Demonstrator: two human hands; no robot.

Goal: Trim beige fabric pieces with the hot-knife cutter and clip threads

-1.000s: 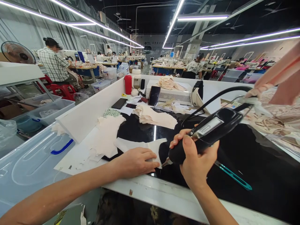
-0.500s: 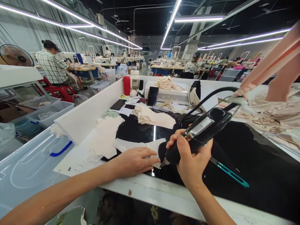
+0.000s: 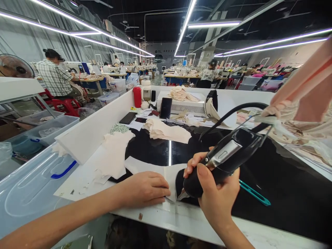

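Note:
My right hand [image 3: 220, 193] is wrapped round a black corded electric hand tool [image 3: 227, 152] with a silver switch plate. The tool's rounded front points down-left, and its tip lies low by the right part of a white cut fabric piece [image 3: 171, 180]. My left hand [image 3: 146, 189] lies over that piece near the front edge of the table, palm down, fingers stretched to the right and pressing on it. The fabric rests on a glossy black board [image 3: 261, 162]. A teal thin-handled tool [image 3: 255, 193] lies on the board right of my right hand.
Stacked cream fabric pieces [image 3: 168, 130] lie beyond my hands, more [image 3: 116, 148] at left. A phone [image 3: 165, 108] leans against a white vented box [image 3: 190, 108]. Pink cloth strips [image 3: 298, 90] hang at right by the tool's cord. A clear bin [image 3: 33, 186] stands at left.
My right hand and the black tool have moved slightly down toward the table's front edge. My left hand has slid a little left and down on the fabric. The camera view has shifted slightly.

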